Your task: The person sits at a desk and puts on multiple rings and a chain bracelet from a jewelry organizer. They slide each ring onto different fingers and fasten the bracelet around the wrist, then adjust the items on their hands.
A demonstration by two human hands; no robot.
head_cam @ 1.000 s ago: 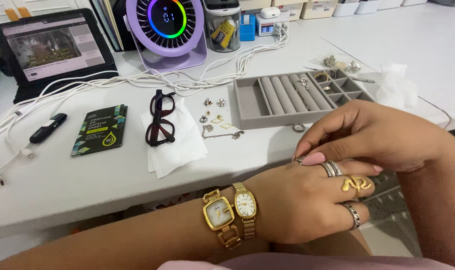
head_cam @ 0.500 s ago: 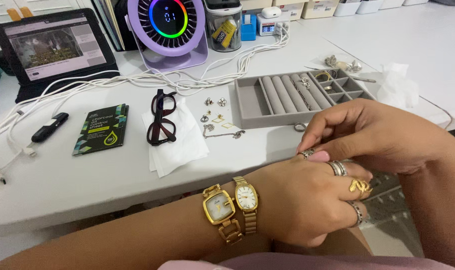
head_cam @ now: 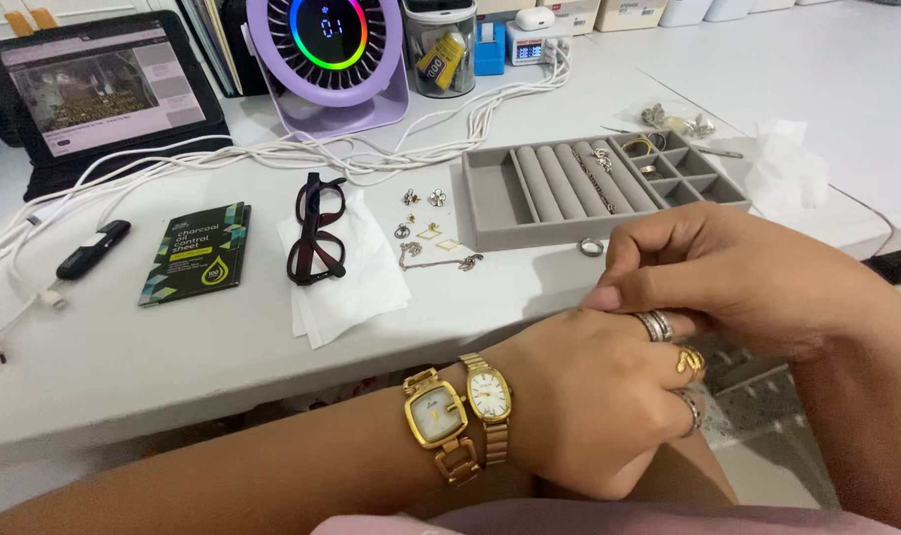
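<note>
My left hand (head_cam: 589,396) is held in front of the white table's edge, fingers curled, palm down. It wears silver rings (head_cam: 655,325) on the middle finger, a gold snake-shaped ring (head_cam: 690,359) and a band on the little finger. Two gold watches (head_cam: 435,416) sit on that wrist. My right hand (head_cam: 747,277) lies over it, thumb and fingertips pinched at the left index finger. The thumb covers what it pinches there. A loose silver ring (head_cam: 591,247) lies on the table just beyond my right hand.
A grey velvet jewellery tray (head_cam: 490,198) holds small pieces. Earrings and a chain (head_cam: 430,233) lie left of it, beside dark glasses (head_cam: 317,230) on a tissue (head_cam: 356,287). Further back are a green-black packet (head_cam: 196,253), white cables (head_cam: 272,159), a tablet (head_cam: 94,84) and a purple fan (head_cam: 331,59).
My left fingers have curled further under. My right thumb has slid along the left index finger and now covers the silver ring that showed there before.
</note>
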